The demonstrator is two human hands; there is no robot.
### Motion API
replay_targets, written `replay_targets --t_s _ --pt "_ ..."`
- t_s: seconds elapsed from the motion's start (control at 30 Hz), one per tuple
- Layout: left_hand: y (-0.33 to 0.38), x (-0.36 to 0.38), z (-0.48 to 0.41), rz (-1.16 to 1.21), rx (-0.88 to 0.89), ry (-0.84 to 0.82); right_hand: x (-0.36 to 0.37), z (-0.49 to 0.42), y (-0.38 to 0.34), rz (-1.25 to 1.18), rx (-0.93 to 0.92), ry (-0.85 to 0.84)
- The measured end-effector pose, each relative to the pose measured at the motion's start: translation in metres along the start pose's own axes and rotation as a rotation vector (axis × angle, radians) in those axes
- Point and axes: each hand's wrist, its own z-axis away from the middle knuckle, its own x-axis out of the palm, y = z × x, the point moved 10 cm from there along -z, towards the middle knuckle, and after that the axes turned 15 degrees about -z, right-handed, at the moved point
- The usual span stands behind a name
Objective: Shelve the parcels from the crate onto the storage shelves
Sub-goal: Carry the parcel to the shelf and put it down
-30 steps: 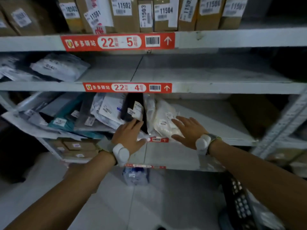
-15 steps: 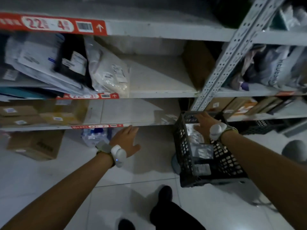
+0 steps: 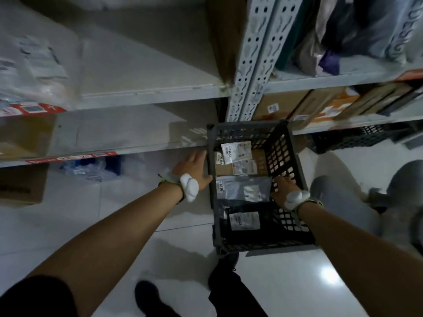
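Crate (image 3: 246, 128) on floor (image 3: 114, 216), below shelves (image 3: 148, 97). White parcel (image 3: 237, 150) inside reads 11403; grey parcel (image 3: 242, 188) perhaps 08401. Left hand (image 3: 194, 167), fingers straight, empty, now nearer crate's left wall. Right hand (image 3: 282, 187) flat inside, gripping nothing.

Parcel storeroom: slotted steel shelving (image 3: 254, 65), red barcode shelf tags (image 3: 34, 109), labelled parcels (image 3: 237, 152) in black crate (image 3: 242, 129), cardboard boxes (image 3: 279, 106).

Black shoe (image 3: 146, 294) and plastic-wrapped blue pack (image 3: 89, 169) on white floor tiles (image 3: 297, 282)
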Motion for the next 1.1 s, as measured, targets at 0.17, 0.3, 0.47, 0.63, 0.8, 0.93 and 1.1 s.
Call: replay_targets --t_s 0.17,0.3,0.47,0.63,0.8,0.93,1.1 --pt "0.032 0.035 -0.073 -0.015 -0.099 0.08 0.03 -0.065 0.039 -0.026 0.031 -0.041" --pt "0.038 0.066 -0.113 -0.013 -0.163 0.152 0.054 -0.115 0.064 -0.035 0.063 -0.001" --pt "0.035 0.104 -0.118 0.04 -0.126 0.261 0.078 -0.17 0.077 -0.05 0.082 -0.008" --pt "0.036 0.104 -0.12 0.065 -0.209 0.432 0.089 -0.21 0.051 0.2 -0.176 0.043" --pt "0.034 0.106 -0.119 0.064 -0.216 0.442 0.122 -0.201 0.024 0.212 -0.314 0.004" --pt "0.033 0.105 -0.122 0.032 -0.247 0.383 0.173 -0.161 0.047 0.225 -0.284 -0.181" --pt "0.032 0.104 -0.12 0.007 -0.296 0.349 0.201 -0.127 0.074 0.353 -0.266 -0.215"
